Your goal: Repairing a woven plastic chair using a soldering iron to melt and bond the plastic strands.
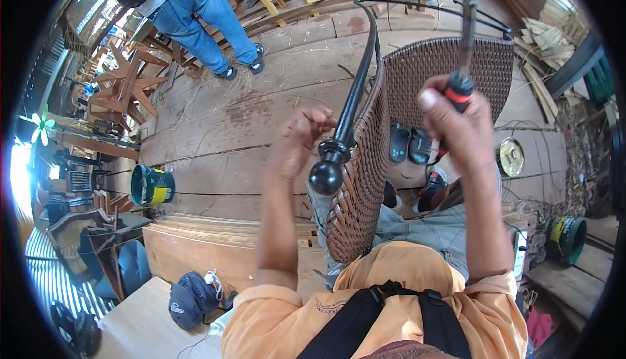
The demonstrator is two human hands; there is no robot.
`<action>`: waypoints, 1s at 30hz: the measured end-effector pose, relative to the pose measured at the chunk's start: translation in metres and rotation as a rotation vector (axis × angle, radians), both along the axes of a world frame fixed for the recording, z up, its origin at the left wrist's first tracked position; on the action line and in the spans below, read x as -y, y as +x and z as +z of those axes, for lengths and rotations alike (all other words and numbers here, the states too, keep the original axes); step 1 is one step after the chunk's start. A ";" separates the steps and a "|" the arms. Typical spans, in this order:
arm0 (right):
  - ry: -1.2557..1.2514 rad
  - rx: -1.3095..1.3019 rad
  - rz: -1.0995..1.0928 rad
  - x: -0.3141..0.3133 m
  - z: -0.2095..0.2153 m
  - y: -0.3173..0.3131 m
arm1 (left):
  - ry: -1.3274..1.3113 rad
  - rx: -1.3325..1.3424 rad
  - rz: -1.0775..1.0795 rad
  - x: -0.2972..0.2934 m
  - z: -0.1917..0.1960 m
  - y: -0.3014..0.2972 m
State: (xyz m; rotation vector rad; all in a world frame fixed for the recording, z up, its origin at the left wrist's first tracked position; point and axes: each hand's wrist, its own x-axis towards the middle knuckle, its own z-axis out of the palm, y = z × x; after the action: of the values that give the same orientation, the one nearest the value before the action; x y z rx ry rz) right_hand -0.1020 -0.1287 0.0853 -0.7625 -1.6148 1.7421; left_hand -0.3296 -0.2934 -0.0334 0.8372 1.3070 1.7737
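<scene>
The woven rattan chair back (365,163) with its black metal frame (355,91) stands tilted on the person's lap, at the middle of the view. The left hand (301,142) is closed into a fist just left of the frame, touching it near the round black knob (326,176); what it holds I cannot tell. The right hand (460,127), on the right of the chair back, is closed firmly around a tool with red and black handle (462,85), its shaft pointing up. Behind the chair back, 2 dark sandals (409,144) lie on the wooden floor (261,111). Far left of it stands a green bucket (151,185).
</scene>
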 end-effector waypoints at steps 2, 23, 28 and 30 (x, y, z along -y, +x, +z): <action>0.163 0.044 -0.011 -0.017 0.014 0.004 | -0.446 0.295 0.142 -0.013 -0.086 0.010; 0.218 0.453 0.224 0.047 0.083 -0.056 | -0.417 1.001 -0.149 -0.097 -0.379 0.160; 0.244 0.514 0.175 0.049 0.092 -0.055 | -0.497 0.954 -0.010 -0.068 -0.286 0.159; 0.230 0.507 0.175 0.048 0.094 -0.048 | -0.529 0.951 -0.002 -0.057 -0.257 0.154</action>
State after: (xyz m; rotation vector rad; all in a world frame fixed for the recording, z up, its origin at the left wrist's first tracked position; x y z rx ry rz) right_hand -0.1498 -0.1771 0.1797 -1.0314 -2.2333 1.5120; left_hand -0.1752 -0.2361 -0.2903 -0.2949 1.0034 1.3992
